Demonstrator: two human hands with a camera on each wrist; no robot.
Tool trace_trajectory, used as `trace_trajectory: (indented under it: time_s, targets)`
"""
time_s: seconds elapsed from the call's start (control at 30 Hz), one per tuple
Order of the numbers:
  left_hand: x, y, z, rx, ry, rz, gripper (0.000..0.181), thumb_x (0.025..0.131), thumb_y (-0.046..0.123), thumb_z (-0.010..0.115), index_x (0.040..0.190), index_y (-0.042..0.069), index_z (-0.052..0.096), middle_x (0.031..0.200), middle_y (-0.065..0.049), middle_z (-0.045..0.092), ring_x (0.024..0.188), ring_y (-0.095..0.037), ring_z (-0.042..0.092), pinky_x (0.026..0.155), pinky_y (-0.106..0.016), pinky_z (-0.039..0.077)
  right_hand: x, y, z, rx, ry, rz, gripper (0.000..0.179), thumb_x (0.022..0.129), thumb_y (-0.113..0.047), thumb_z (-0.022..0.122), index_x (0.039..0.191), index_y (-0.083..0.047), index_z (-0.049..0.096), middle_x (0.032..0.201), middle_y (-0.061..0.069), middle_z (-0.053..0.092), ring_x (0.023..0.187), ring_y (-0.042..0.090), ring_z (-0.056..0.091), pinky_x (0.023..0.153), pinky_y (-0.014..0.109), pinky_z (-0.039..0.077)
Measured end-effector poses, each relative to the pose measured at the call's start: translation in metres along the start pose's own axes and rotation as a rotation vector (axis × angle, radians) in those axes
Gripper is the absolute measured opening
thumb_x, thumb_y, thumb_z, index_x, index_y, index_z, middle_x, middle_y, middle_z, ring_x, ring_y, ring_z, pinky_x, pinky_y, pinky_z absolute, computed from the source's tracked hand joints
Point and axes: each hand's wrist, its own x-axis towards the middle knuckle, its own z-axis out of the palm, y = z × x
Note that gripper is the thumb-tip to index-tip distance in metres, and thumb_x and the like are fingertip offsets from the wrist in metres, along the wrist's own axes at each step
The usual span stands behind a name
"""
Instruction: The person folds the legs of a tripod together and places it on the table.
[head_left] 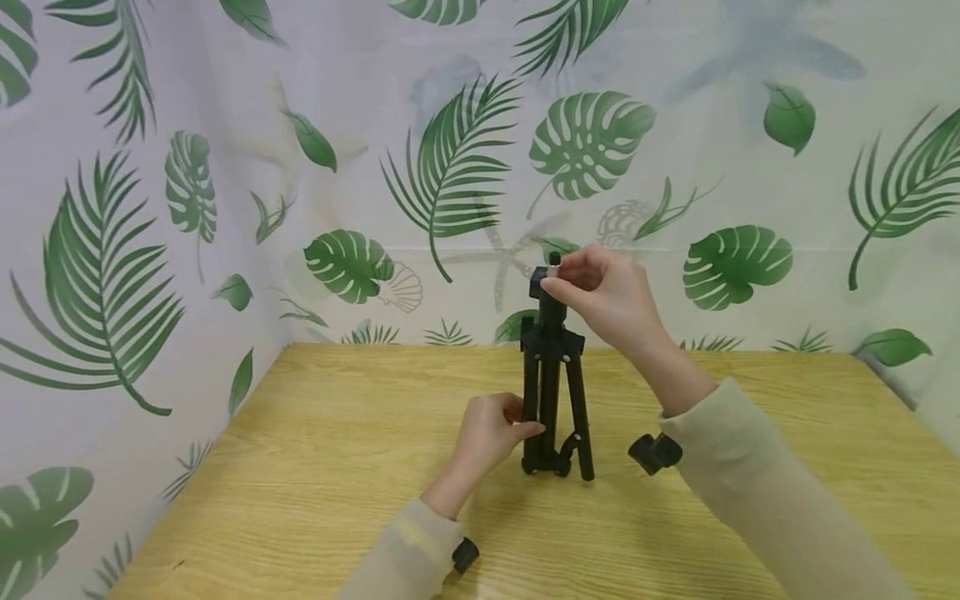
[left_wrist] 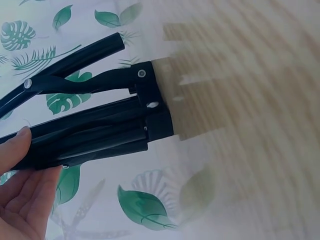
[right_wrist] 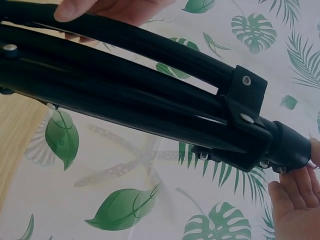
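A black tripod [head_left: 550, 383] is upright in the middle of the head view, its legs folded nearly together. One leg [head_left: 579, 417] splays slightly outward, with a short brace linking it to the centre. My left hand [head_left: 487, 429] pinches the lower legs between thumb and fingers, seen also in the left wrist view, where the fingers [left_wrist: 37, 200] lie against the black tubes. At the top, my right hand [head_left: 611, 300] grips the tripod's upper end by the thin post [head_left: 554, 260]. In the right wrist view its fingers [right_wrist: 295, 195] meet the black collar [right_wrist: 290, 145].
A wood-grain table [head_left: 337, 467] lies beneath the tripod. Behind and to the left hangs a white cloth [head_left: 465, 50] printed with green leaves. Small black devices [head_left: 656, 452] sit at both wrists, by the sleeves.
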Motion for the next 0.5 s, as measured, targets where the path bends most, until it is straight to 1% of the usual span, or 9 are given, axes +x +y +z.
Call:
trace_trajectory:
  time_s: [0.13, 0.23, 0.33, 0.4, 0.5]
  targets:
    - [0.002, 0.001, -0.001, 0.012, -0.038, -0.01, 0.019, 0.073, 0.021, 0.074, 0.079, 0.005, 0.066, 0.072, 0.0, 0.062, 0.064, -0.008, 0.055, 0.054, -0.019, 0.044, -0.002, -0.001, -0.003, 0.01, -0.041, 0.004, 0.032, 0.083, -0.023, 0.063, 0.103, 0.001, 0.056, 0.097, 0.013, 0.06, 0.089, 0.022, 0.058, 0.076, 0.035, 0.046]
    - [0.003, 0.001, -0.002, 0.016, -0.057, -0.025, 0.02, 0.073, 0.022, 0.074, 0.077, 0.005, 0.066, 0.07, 0.001, 0.061, 0.062, -0.007, 0.055, 0.052, -0.019, 0.044, -0.005, -0.001, -0.007, 0.008, -0.092, 0.012, 0.043, 0.083, -0.027, 0.062, 0.114, 0.001, 0.052, 0.109, 0.014, 0.056, 0.102, 0.026, 0.054, 0.084, 0.037, 0.043]
    - [0.004, 0.001, -0.003, 0.01, -0.064, -0.041, 0.02, 0.072, 0.022, 0.074, 0.077, 0.005, 0.066, 0.068, 0.002, 0.06, 0.06, -0.006, 0.053, 0.052, -0.019, 0.043, -0.01, -0.003, -0.012, -0.015, -0.111, 0.014, 0.053, 0.083, -0.032, 0.062, 0.123, -0.001, 0.048, 0.121, 0.014, 0.05, 0.112, 0.028, 0.047, 0.09, 0.037, 0.039]
    - [0.005, 0.0, -0.004, 0.005, -0.069, -0.049, 0.02, 0.072, 0.022, 0.074, 0.077, 0.004, 0.066, 0.068, 0.002, 0.06, 0.059, -0.007, 0.053, 0.052, -0.02, 0.043, -0.014, -0.002, -0.014, -0.037, -0.108, 0.009, 0.055, 0.082, -0.033, 0.062, 0.125, -0.002, 0.047, 0.125, 0.014, 0.047, 0.114, 0.029, 0.045, 0.091, 0.037, 0.037]
    - [0.005, -0.001, -0.005, -0.005, -0.077, -0.068, 0.022, 0.072, 0.023, 0.074, 0.079, 0.004, 0.066, 0.069, 0.002, 0.06, 0.06, -0.007, 0.053, 0.052, -0.02, 0.044, -0.021, 0.002, -0.016, -0.068, -0.107, 0.015, 0.055, 0.081, -0.033, 0.064, 0.124, -0.003, 0.047, 0.124, 0.014, 0.048, 0.112, 0.031, 0.046, 0.09, 0.038, 0.039]
